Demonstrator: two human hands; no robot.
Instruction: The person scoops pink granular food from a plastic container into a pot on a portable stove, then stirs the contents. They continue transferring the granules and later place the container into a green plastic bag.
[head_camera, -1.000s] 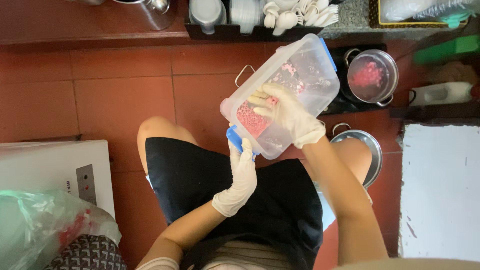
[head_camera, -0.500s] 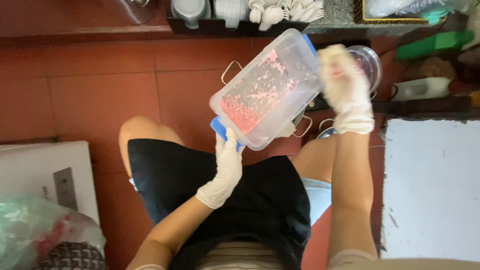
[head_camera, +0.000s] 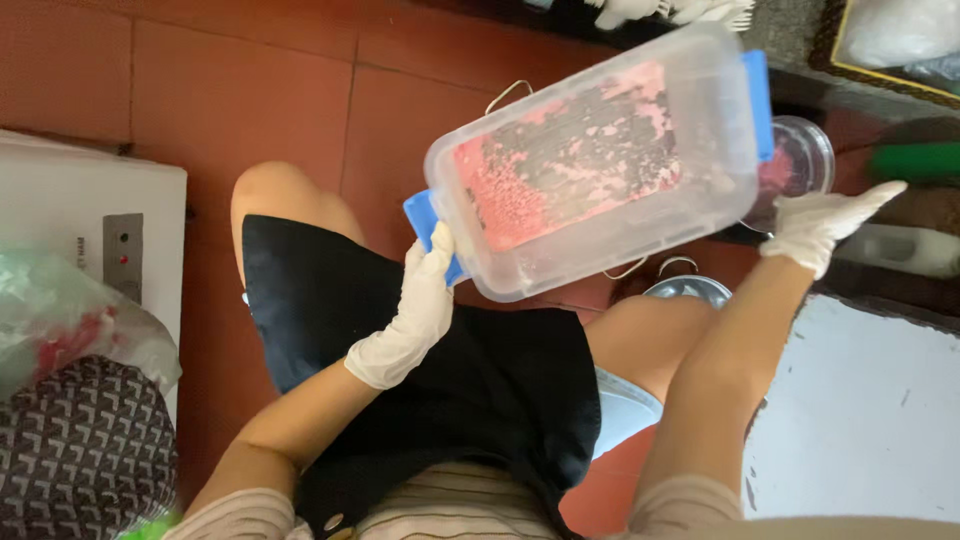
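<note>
Holding one blue end clip, the left hand (head_camera: 415, 315), in a white glove, keeps a clear plastic container (head_camera: 600, 165) up in the air above the person's knees. The fingers are closed around the clip at the lower left end of the container, with the thumb on the rim. The container is tilted, its open side turned toward the camera, and pink residue is stuck on the inner bottom and walls. A second blue clip (head_camera: 757, 105) is at the far end.

The right hand (head_camera: 820, 225), also gloved, is apart from the container, just beside its right end. Its fingers are spread and stretched outward, and they hold nothing.

Behind the container, a glass bowl (head_camera: 800, 160) with red content stands on the red tile floor (head_camera: 200, 90). A metal pot (head_camera: 690, 290) shows below the container, between the knees. A white appliance (head_camera: 90, 230) and a plastic bag (head_camera: 70, 335) are at the left side.
</note>
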